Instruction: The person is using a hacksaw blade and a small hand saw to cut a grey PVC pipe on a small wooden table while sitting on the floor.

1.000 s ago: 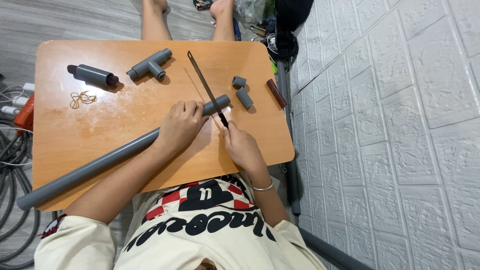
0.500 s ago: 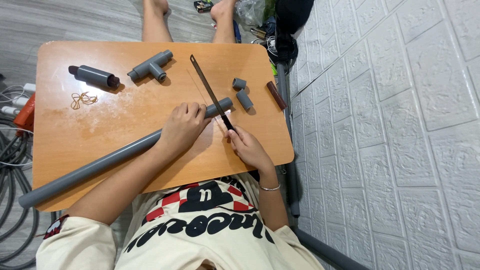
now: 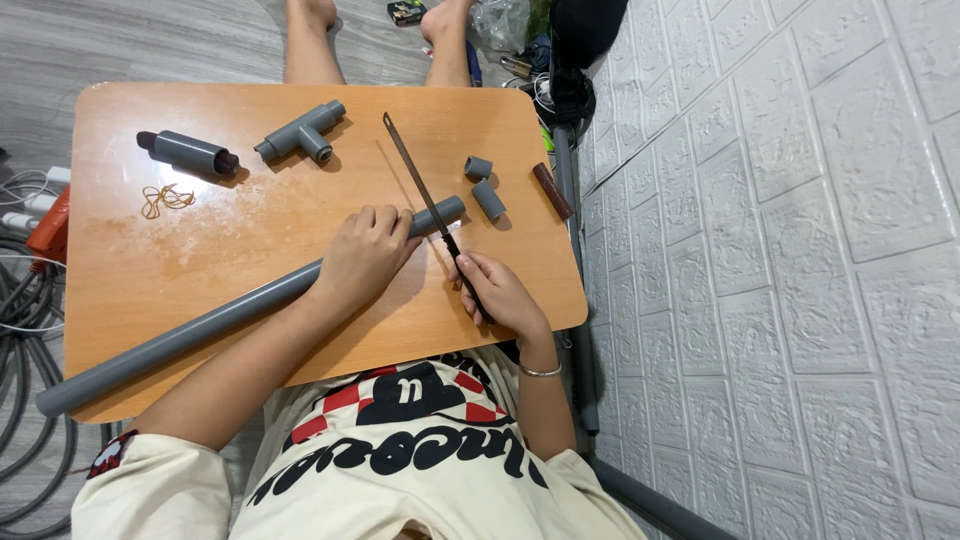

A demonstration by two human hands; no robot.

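We see a small wooden table (image 3: 200,260) with round corners sitting low on a grey wood floor (image 3: 120,40). To the right of our hands stands a white wall (image 3: 780,250) with bumpy brick shapes. Black cables (image 3: 20,300) curl on the floor far to the left.

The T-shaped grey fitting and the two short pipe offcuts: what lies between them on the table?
In the head view, the thin saw blade lies between the T-shaped fitting and the two offcuts; otherwise bare wooden table.
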